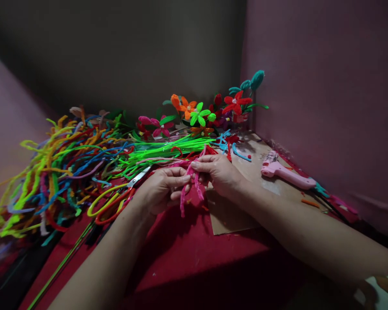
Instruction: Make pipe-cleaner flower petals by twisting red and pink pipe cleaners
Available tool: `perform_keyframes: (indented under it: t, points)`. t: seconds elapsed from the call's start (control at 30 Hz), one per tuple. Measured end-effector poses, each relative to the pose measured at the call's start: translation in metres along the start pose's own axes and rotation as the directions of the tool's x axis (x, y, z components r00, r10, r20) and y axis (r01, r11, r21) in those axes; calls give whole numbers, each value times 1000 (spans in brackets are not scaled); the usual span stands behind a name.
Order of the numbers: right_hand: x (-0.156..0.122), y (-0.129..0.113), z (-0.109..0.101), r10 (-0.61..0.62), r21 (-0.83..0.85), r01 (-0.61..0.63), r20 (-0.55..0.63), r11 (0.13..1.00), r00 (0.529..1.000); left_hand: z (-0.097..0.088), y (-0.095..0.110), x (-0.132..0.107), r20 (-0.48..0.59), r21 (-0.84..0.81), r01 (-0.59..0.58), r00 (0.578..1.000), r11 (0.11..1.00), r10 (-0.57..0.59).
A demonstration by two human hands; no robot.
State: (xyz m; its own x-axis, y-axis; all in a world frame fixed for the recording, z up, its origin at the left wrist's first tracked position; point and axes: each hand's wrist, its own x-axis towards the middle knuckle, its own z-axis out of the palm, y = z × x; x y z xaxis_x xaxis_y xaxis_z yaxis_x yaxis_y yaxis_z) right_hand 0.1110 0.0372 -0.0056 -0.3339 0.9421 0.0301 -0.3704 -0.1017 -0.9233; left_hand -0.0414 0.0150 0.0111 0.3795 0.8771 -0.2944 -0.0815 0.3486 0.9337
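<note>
My left hand point(163, 186) and my right hand point(218, 171) meet over a red cloth-covered table point(187, 254). Both pinch a bent pink pipe cleaner point(190, 189), whose loose ends hang down below my fingers. The left fingers are curled around its lower part. Thumb and fingers of the right hand grip its upper part. A bundle of neon green pipe cleaners point(161, 150) lies just behind my hands.
A heap of multicoloured pipe cleaners point(54, 168) spreads over the left. Scissors with yellow and red handles point(116, 200) lie beside my left wrist. A pink glue gun point(286, 172) rests on brown cardboard point(233, 215) at right. Finished pipe-cleaner flowers point(200, 113) stand in the corner by the walls.
</note>
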Motion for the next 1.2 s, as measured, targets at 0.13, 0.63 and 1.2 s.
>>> perform_keyframes:
  t: [0.13, 0.63, 1.2]
  points:
    - [0, 0, 0, -50, -54, 51, 18, 997, 999, 0, 1, -1, -114, 84, -98, 988, 992, 107]
    - [-3, 3, 3, 116, 60, -125, 136, 990, 984, 9, 3, -5, -285, 408, -322, 844, 855, 454]
    - [-4, 3, 4, 122, 296, -151, 114, 943, 986, 9, 6, -7, -303, 378, -318, 845, 869, 441]
